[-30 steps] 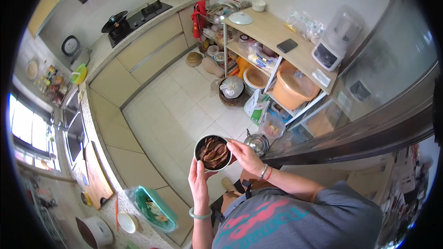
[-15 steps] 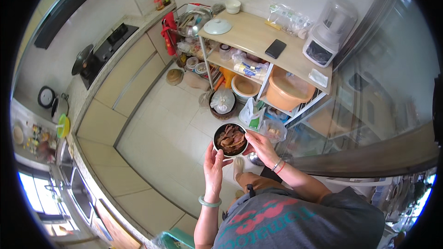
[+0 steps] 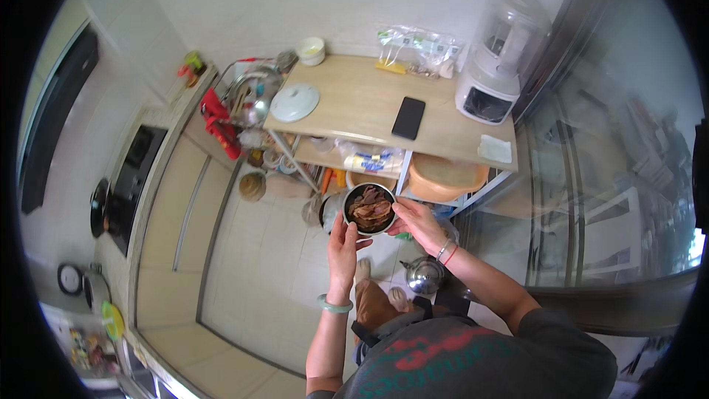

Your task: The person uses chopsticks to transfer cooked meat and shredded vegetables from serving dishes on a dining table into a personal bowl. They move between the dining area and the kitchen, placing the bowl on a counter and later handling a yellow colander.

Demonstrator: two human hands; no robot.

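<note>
A small round bowl [image 3: 373, 232] with a white rim and dark inside is held level in front of me, above the floor. Thin, brown, curled slices [image 3: 371, 207], perhaps of cooked meat, fill much of it. My left hand [image 3: 343, 253], below a pale green bangle, grips the lower left side with its thumb near the rim. From the right, my right hand [image 3: 421, 226] holds the other side, its fingers curving underneath. The bowl's underside is hidden. Beyond it stands a light wooden table [image 3: 354, 96] with a white lid [image 3: 295, 103] and a black phone [image 3: 408, 118] on top.
A white blender [image 3: 491, 66], plastic bags [image 3: 421, 48], a white bowl [image 3: 311, 52] and a folded tissue [image 3: 495, 149] occupy the table. An orange basin [image 3: 443, 177] sits underneath. A metal kettle [image 3: 425, 275] stands by my feet. Cabinets [image 3: 173, 207] line the left; glass doors [image 3: 605, 185] the right.
The view has shifted, and the table appears nearer, with the bowl now overlapping its lower shelf area. Both hands keep hold of the bowl. The kettle shows more fully.
</note>
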